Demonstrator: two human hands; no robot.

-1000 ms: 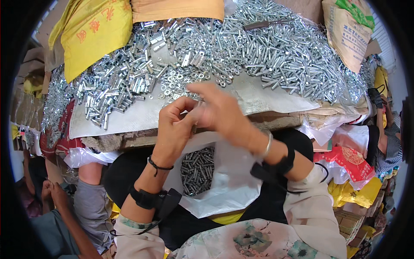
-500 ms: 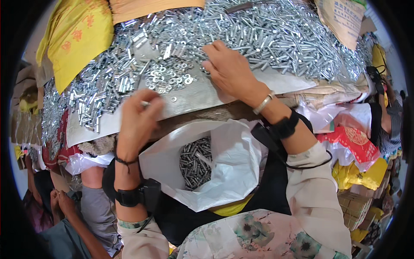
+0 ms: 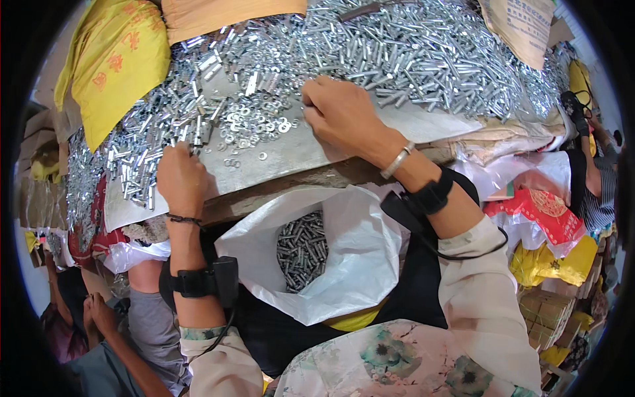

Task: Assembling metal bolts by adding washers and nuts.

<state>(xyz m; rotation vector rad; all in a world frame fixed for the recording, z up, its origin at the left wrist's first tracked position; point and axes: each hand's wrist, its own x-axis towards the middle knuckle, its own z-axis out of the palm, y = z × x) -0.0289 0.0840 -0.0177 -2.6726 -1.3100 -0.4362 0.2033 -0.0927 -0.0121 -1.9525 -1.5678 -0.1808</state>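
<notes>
Person is working with both bare hands on a grey metal sheet [image 3: 297,155] that is serving as a table top, heaped with loose silver-coloured metal sleeves and bolts [image 3: 423,59]. Left hand [image 3: 180,177] is resting knuckles-up at the near left edge of the sheet, fingers curled down and touching short silver sleeves [image 3: 159,142] at the fringe of the heap; whether it is actually pinching one cannot be told, fingertips are hidden. Right hand [image 3: 340,112] is lying palm-down further up the sheet, fingers bent and spread loosely, tips at the edge of the long-bolt heap and just beside a small scatter of flat silver washers [image 3: 254,126]; nothing visibly gripped, underside hidden. The washers are sitting between the two hands, on the bare part of the sheet. Below the sheet's near edge, an open white plastic sack [image 3: 357,258] is standing in front of the person, mouth wide, holding a dark pile of finished metal pieces [image 3: 301,251]. Both wrists are carrying black straps with cables; right wrist is also wearing a silver bangle [image 3: 397,161]. A yellow woven sack [image 3: 112,63] is lying at the far left of the heap. Another person's hands [image 3: 99,314] are showing at the lower left, well apart from the sheet.
</notes>
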